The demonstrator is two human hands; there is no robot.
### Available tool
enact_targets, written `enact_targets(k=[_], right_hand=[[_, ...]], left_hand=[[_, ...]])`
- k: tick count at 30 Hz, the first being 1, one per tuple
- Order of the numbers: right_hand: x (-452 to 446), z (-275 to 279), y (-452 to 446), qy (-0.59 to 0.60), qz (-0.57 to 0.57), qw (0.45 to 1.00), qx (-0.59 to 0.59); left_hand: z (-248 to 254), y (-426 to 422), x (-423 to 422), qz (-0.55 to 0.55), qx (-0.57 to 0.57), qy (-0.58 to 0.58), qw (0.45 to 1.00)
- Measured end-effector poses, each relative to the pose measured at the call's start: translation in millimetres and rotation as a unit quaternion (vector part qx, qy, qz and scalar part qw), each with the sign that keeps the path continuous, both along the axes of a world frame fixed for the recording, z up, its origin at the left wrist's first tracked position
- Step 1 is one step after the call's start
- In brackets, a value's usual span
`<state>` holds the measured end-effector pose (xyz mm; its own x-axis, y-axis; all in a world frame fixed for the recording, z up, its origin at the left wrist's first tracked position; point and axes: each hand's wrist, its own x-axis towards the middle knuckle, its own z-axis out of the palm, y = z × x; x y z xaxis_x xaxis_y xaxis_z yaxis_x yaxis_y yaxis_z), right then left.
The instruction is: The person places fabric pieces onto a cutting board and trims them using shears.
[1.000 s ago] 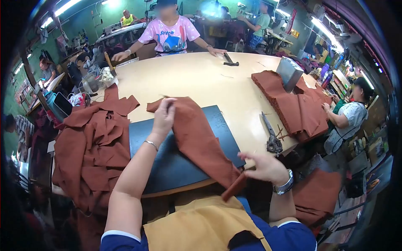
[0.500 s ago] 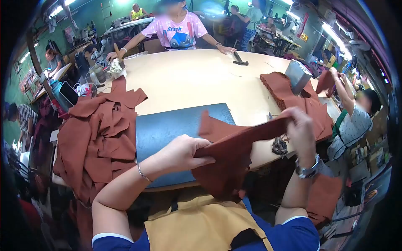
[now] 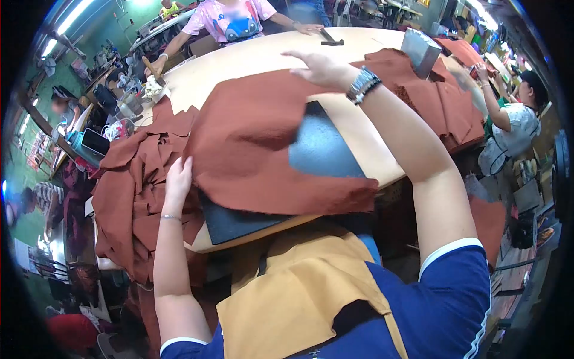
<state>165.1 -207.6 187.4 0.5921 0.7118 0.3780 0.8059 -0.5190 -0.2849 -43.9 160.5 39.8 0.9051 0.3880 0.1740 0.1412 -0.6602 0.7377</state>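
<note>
My left grip clasps the left edge of the rust-brown cloth, spread over the dark mat on the bench. My right grip is loosely open near its far edge, contact unclear.

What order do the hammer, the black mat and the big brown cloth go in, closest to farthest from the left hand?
1. Big brown cloth: the left hand touches its left edge.
2. Black mat: partly under the cloth.
3. Hammer: near the table's far edge.
</note>
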Motion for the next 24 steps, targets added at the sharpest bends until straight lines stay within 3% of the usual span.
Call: enact_targets(k=[2,3,7,10,12,16,19,24], right_hand=[[1.1,-31.2,-14.5,-0.032,0.001,0.999,-0.036],[-7.1,-42.3,-23.5,0.030,-0.018,0.998,-0.047],[0.4,-112.2,-76.6,0.078,-0.070,0.990,-0.096],[-14.6,-140.7,-121.5,0.045,-0.109,0.990,-0.072],[-33.8,-146.9,-154.8,0.058,-0.200,0.975,-0.072],[-78.8,-152.0,-214.2,0.102,-0.348,0.924,-0.117],[-90.2,-183.6,-257.7,0.019,-0.288,0.953,-0.090],[-107.2,-178.8,-260.4,0.055,-0.387,0.920,-0.002]], left_hand=[[-4.5,12.2,-24.2,0.097,0.240,0.041,0.965],[-3.4,11.3,-28.1,0.091,0.292,0.032,0.951],[13.1,-41.2,-19.2,0.015,0.409,0.041,0.911],[2.0,-71.6,0.3,-0.140,0.369,0.074,0.916],[-13.8,-87.0,13.4,-0.185,0.330,0.116,0.918],[-25.2,-85.3,56.8,-0.136,0.318,0.089,0.934],[-24.9,-83.2,82.6,-0.090,0.323,0.117,0.935],[-25.2,-81.0,80.0,-0.095,0.348,0.141,0.922]])
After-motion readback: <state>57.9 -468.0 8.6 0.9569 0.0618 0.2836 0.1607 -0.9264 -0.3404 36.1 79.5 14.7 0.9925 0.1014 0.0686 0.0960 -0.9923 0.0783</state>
